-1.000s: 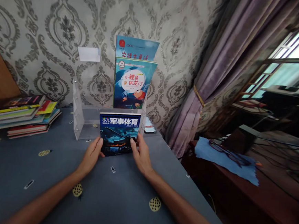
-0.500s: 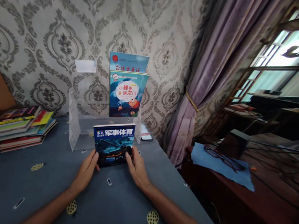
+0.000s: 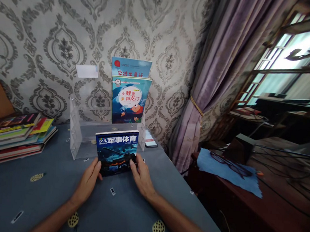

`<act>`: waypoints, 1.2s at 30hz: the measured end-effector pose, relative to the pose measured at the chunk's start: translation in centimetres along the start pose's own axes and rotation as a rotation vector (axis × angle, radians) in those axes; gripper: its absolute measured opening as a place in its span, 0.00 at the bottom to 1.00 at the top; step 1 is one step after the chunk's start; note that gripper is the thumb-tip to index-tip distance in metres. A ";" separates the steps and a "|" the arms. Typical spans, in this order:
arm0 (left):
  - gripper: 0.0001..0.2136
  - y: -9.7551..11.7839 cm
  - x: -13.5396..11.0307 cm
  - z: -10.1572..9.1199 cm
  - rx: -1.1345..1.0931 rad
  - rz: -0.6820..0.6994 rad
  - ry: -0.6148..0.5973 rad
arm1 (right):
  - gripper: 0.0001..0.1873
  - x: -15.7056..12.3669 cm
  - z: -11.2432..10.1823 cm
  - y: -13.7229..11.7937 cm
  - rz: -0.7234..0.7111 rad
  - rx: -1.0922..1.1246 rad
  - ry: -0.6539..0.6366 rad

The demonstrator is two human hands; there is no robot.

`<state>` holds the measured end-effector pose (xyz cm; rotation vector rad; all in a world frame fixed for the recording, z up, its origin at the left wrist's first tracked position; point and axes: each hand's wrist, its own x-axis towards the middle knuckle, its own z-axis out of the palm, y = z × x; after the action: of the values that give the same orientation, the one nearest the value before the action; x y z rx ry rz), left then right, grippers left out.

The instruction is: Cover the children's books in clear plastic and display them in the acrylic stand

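A dark blue book with a battle scene on its cover is held upright between my two hands, cover facing me. My left hand grips its lower left edge, thumb on the front. On the lower right edge my right hand is closed, its thumb also across the cover. Just behind the book stands a clear plastic rack, partly hidden by it. A teal picture book rests in the rack's upper right, and a taller light blue book shows behind that one.
A stack of books lies on the table's left, near the wall. The blue-grey tablecloth ends at a slanting edge on the right. Beyond it are a purple curtain and a brown desk with glasses on a blue cloth.
My view has shifted slightly, so most things sit a little lower and further left. Both hands keep the same hold on the dark blue book in front of the rack.
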<state>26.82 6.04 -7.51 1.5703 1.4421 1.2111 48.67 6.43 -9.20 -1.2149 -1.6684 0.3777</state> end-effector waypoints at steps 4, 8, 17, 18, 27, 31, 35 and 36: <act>0.38 0.0 0.0 0.0 0.002 -0.016 -0.013 | 0.16 0.0 0.0 0.0 -0.005 0.009 0.002; 0.38 -0.3 0.0 0.1 -0.020 -0.010 0.000 | 0.15 0.0 -0.2 -0.1 -0.018 0.006 -0.001; 0.38 0.0 0.0 0.2 -0.002 -0.021 0.017 | 0.13 0.1 -0.1 0.0 -0.047 0.016 0.011; 0.39 0.0 0.0 0.2 -0.002 -0.023 0.027 | 0.14 0.1 -0.1 0.1 -0.041 0.014 0.008; 0.35 0.3 -0.1 0.3 -0.023 0.010 0.006 | 0.15 -0.1 0.0 0.4 -0.011 0.006 0.008; 0.34 0.5 0.1 0.5 -0.050 -0.002 0.022 | 0.14 0.1 0.0 0.2 -0.026 0.019 0.023; 0.33 0.5 0.2 0.7 -0.067 0.008 0.040 | 0.13 0.3 0.0 0.2 -0.026 0.047 0.018; 0.32 0.5 0.2 0.7 -0.070 0.013 0.039 | 0.13 0.3 0.0 0.2 -0.024 0.051 0.017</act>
<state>27.60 6.20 -7.28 1.5192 1.4009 1.2918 48.75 6.79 -9.22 -1.1570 -1.6475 0.3915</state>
